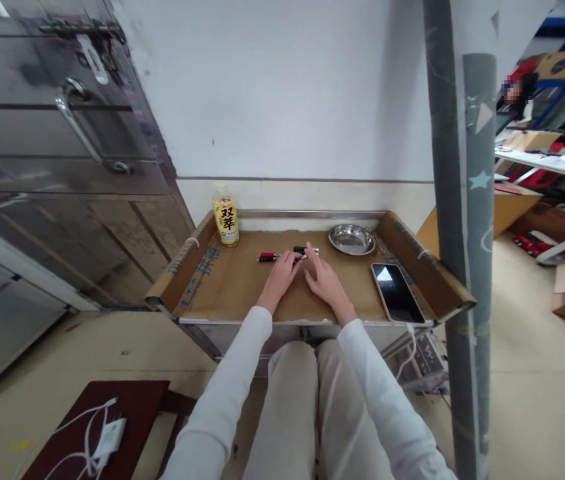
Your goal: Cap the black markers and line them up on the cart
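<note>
Both hands rest near the middle of the cardboard-lined surface [242, 293]. Left hand [278, 279]: fingers loosely curled, tips touching the pens [287, 254]; whether it grips one cannot be told. Right hand [323, 280]: fingers spread flat, forefinger tip at the pens, nothing clamped. The pens lie in a small cluster toward the far edge, centre. Bottle [225, 215] stands at the far left corner; steel dish [352, 239] near the far right corner; phone [396, 292] lies face up along the right edge
</note>
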### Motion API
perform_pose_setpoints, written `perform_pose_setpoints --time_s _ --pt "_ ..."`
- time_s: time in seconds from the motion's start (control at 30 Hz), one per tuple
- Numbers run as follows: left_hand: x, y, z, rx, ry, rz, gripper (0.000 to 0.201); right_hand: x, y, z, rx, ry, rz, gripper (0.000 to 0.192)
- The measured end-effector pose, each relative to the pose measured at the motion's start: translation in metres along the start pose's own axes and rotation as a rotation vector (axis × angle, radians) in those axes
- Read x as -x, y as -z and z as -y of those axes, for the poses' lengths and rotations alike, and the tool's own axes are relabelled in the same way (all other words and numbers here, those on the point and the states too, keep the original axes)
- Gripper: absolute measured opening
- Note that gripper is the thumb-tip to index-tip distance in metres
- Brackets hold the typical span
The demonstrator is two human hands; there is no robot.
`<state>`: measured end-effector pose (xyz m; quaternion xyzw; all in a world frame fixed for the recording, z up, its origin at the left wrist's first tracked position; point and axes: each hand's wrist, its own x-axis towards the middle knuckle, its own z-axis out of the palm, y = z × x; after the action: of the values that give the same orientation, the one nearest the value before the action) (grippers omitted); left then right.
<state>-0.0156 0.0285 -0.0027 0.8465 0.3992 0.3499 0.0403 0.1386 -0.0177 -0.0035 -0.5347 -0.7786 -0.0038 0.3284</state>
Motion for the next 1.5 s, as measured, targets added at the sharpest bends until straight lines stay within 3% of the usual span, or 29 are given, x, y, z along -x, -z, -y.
perform_pose_setpoints --time_s 0.13,0.3,0.4,0.6,1.03,1.5 --pt "0.003 0.003 -0.002 -0.141 0.104 -0.047 0.023 0.000 -0.002 0.000 -0.056 -0.003 -0.024 0.071" --pt "0.011 0.008 -0.002 -0.326 0.316 -0.128 0.023 -0.001 -0.010 -0.010 0.028 -0.117 -0.082 0.061" --pt "0.018 0.007 0.000 -0.402 0.391 -0.116 0.022 0.000 -0.015 -0.016 0.135 -0.176 -0.138 0.050" --pt "0.021 0.003 0.001 -0.479 0.411 -0.061 0.022 0.001 -0.019 -0.017 0.294 -0.260 -0.085 0.031" --pt "0.017 0.000 0.000 -0.423 0.467 -0.051 0.025 0.002 -0.022 -0.016 0.346 -0.316 -0.049 0.043" --pt "0.017 -0.004 0.003 -0.431 0.414 -0.112 0.020 0.002 -0.025 -0.019 0.350 -0.324 -0.038 0.044"
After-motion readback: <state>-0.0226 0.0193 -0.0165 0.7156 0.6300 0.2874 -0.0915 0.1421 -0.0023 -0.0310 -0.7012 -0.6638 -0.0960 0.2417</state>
